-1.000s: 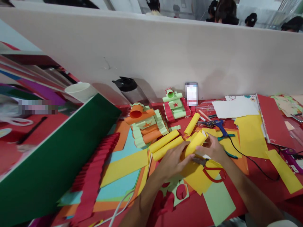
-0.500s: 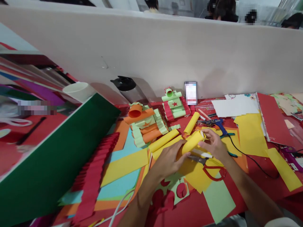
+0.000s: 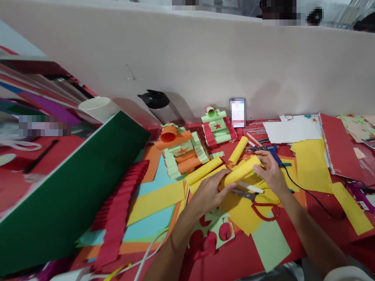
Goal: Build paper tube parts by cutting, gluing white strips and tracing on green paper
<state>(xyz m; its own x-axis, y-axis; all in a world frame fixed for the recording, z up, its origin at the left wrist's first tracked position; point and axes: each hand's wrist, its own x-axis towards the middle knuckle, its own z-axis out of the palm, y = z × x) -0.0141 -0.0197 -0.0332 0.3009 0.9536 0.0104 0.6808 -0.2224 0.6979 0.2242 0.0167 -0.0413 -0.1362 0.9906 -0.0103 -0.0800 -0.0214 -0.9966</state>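
Your left hand (image 3: 209,193) has its thumb and fingers around the lower left end of the yellow tube (image 3: 241,170), right of the frame's centre, and your right hand (image 3: 271,171) pinches its upper right end. The tube is tilted, above the scissors (image 3: 252,197).

This tube looks nearly formed; you cannot tell from here whether its seam is fastened. Three other yellow rolls (image 3: 204,171) are already shaped: two side by side just left of it, one just above. They appear loose, not joined to one another. By contrast, the orange figure (image 3: 181,152) and the green figure (image 3: 218,127), near the centre, have tubes, bands and a star put together, so they seem the furthest along. Yellow paper (image 3: 312,166) at right and a yellow strip (image 3: 158,203) at lower left lie flat, unrolled, on the table (image 3: 319,230).
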